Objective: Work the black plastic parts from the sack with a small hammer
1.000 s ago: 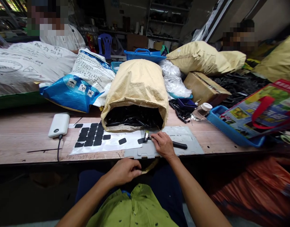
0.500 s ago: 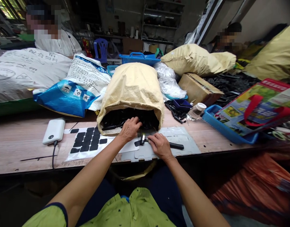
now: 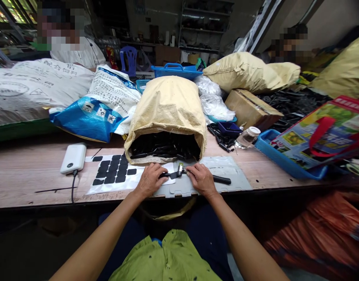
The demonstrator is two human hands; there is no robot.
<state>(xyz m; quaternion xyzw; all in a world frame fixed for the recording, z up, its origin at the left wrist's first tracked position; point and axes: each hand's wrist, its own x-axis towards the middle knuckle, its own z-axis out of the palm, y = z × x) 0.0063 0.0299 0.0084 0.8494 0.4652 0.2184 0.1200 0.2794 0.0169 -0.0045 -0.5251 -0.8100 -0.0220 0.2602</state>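
Observation:
My left hand (image 3: 152,180) is closed on a slim black plastic piece (image 3: 165,175), whose end shows past the fingertips. Opposite it, my right hand (image 3: 201,178) is closed around the shaft of a hammer (image 3: 221,179) with a shiny metal head and black grip. The hammer lies low over a grey board (image 3: 236,180), its head close to the left fingertips. Just behind both hands, an open tan sack (image 3: 170,101) shows many black pieces (image 3: 164,144) inside. A white sheet with black rounded-square stickers (image 3: 112,168) lies left of my left hand.
A white power bank (image 3: 73,158) with a cable sits at the left. To the right are a clear jar (image 3: 247,137), a blue tray (image 3: 293,160) under a colourful bag, and a cardboard box (image 3: 251,107). Filled sacks (image 3: 36,91) line the back. Two people are beyond the table.
My left hand has come back from the sack's mouth to the board and now holds a black piece. My right hand stays at the hammer. The view has shifted slightly.

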